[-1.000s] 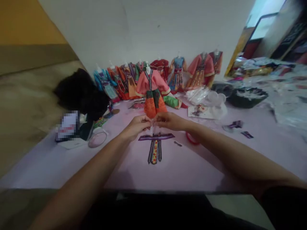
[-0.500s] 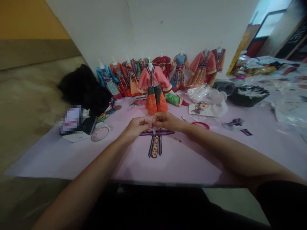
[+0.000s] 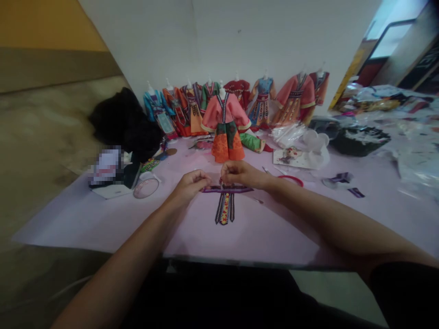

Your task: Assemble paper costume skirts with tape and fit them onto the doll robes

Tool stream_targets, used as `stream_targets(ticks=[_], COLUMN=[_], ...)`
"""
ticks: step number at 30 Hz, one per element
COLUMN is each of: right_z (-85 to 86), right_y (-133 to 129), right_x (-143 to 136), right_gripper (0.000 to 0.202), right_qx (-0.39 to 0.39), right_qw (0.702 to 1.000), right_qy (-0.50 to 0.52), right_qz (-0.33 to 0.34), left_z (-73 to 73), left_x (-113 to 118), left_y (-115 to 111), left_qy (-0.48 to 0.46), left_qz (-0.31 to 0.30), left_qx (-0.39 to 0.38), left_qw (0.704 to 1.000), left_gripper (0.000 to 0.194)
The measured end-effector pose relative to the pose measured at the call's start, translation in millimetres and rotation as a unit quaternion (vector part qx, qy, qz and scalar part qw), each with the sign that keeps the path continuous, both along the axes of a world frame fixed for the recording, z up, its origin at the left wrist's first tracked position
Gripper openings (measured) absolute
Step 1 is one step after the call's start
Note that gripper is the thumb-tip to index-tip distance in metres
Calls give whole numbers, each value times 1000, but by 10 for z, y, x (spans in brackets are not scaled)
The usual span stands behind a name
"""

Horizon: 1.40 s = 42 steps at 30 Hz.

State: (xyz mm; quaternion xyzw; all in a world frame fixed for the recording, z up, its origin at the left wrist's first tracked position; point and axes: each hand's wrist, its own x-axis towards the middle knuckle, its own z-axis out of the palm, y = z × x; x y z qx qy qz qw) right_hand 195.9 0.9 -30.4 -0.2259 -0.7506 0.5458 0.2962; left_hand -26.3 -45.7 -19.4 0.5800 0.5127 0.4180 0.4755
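In the head view my left hand (image 3: 192, 182) is closed, thumb against fingertips, beside the left end of a purple-and-dark fabric band (image 3: 245, 189). Whatever that pinch holds is too small to make out. My right hand (image 3: 243, 173) pinches a small dangling piece (image 3: 221, 182), red at the top and pale below, above the middle of the band. Below the band lie trimmed ribbon strips (image 3: 225, 209), a yellow-and-red one between two dark ones with white dots. Just beyond my hands stands a doll dress (image 3: 224, 112) with a pink top and orange skirt.
Several dressed doll forms (image 3: 262, 103) line the wall. A pink ring (image 3: 291, 180) and purple ribbon scraps (image 3: 343, 178) lie to the right, near a dark bowl (image 3: 360, 140). At left are a round pink-faced disc (image 3: 146, 188) and a black cloth heap (image 3: 116, 123).
My left hand has drawn a little away from my right hand, opening a gap between their fingertips. The right hand keeps its pinch, and the whole view has shifted slightly.
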Motion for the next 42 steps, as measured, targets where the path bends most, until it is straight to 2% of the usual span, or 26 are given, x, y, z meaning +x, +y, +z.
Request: stream_targets(ticks=[5,11,23,31,42], right_z=[41,47,-21,-6,-52], right_y=[-26,-43,-14,-7,31], right_x=[-13,-20,-20,-16,9], right_gripper=[13,13,21,21,19], right_qx=[-8,-47,-219,-224,-202], right_qw=[999,999,973,971,976], right_qy=[2,20,76,83,73], right_qz=[-33,-19,-12,-26,-26], left_z=[-12,-31,-196,-215,-249], left_x=[7,94,129,148,126], left_y=[28,46,45,35,21], left_qy=[-36,-132,-145,-173,-117], left_qz=[15,-4,-17,-62,-114], left_qx=[16,-60,-63,-106,-98], left_qw=[999,989,987,977,982], left_gripper=[18,21,29,32,29])
